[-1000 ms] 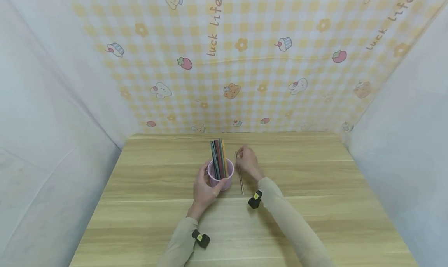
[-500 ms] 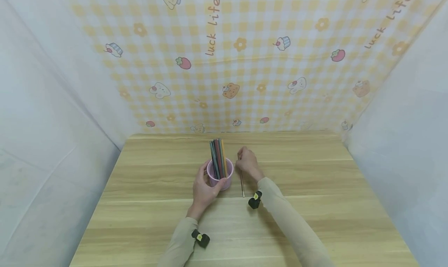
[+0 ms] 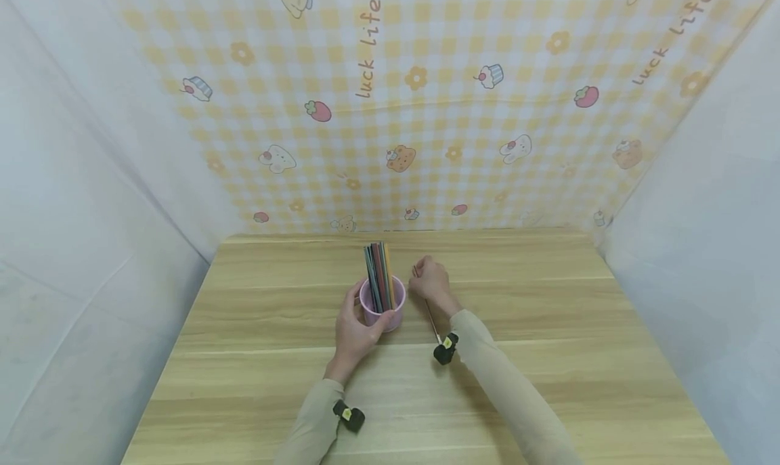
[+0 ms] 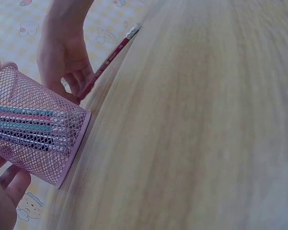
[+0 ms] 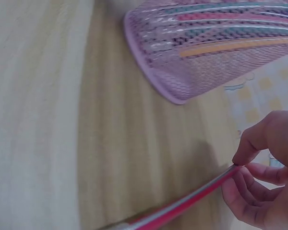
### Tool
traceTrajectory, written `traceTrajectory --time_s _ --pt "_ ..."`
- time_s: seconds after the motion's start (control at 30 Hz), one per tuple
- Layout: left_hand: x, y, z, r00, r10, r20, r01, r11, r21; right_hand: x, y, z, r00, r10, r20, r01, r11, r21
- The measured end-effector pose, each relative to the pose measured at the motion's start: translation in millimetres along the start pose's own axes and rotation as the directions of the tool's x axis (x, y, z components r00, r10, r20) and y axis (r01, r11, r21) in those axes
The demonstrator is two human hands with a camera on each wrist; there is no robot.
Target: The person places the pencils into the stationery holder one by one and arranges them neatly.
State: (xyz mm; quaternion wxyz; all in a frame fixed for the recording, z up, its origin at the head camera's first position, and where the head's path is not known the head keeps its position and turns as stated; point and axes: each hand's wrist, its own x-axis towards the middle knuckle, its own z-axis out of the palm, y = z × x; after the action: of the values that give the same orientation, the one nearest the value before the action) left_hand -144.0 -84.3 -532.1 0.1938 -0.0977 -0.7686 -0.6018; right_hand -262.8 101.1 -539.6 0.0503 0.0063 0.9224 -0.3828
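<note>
My left hand (image 3: pixel 355 333) holds a pink mesh pencil cup (image 3: pixel 392 321) standing upright on the table, thumb at its near side and fingers round the left. Several pencils (image 3: pixel 379 275) in teal, red, dark and yellow stand in it, leaning slightly left. Just right of the cup, my right hand (image 3: pixel 430 281) pinches a red pencil (image 5: pixel 182 203) between thumb and fingertips near its far end. The pencil slants back toward the right wrist; its white eraser end (image 4: pixel 133 29) points toward the body. Whether that end touches the table, I cannot tell.
The wood-grain table (image 3: pixel 274 397) runs back to a yellow checked cloth (image 3: pixel 426 126) with cartoon prints. White sheets hang at the left (image 3: pixel 91 248) and right (image 3: pixel 688 248). A small black camera (image 3: pixel 349 416) sits on the left wrist, another (image 3: pixel 445 350) on the right.
The red pencil's eraser end has swung right, toward the right wrist, while my right hand keeps pinching its far end. The left hand and the cup have stayed in place.
</note>
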Motion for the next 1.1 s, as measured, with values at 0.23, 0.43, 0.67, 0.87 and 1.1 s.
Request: traceTrajectory --time_s 0.23,0.43,0.67,0.87,1.1 --pt "0.0 -2.0 2.0 1.000 0.001 -0.014 -0.001 1.000 0.001 0.2 -5.5 -17.1 0.996 -0.066 -0.059 0.074 0.988 0.135" --pt "0.0 -1.5 1.8 1.000 -0.008 -0.019 0.008 1.000 0.006 -2.7 -16.7 -33.4 0.992 -0.091 -0.091 0.105 0.980 0.170" --pt "-1.1 -1.3 1.5 0.999 -0.027 -0.017 0.027 1.000 -0.016 -2.2 -30.7 -52.1 0.983 -0.147 -0.113 0.170 0.958 0.232" --pt "-1.3 -0.1 0.5 1.000 -0.023 -0.020 0.023 1.000 -0.011 -0.3 -47.1 -68.1 0.963 -0.226 -0.146 0.259 0.926 0.275" --pt "-1.3 1.2 0.2 0.999 -0.041 -0.017 0.041 0.999 -0.009 0.0 -69.8 -84.1 0.941 -0.255 -0.221 0.315 0.899 0.305"
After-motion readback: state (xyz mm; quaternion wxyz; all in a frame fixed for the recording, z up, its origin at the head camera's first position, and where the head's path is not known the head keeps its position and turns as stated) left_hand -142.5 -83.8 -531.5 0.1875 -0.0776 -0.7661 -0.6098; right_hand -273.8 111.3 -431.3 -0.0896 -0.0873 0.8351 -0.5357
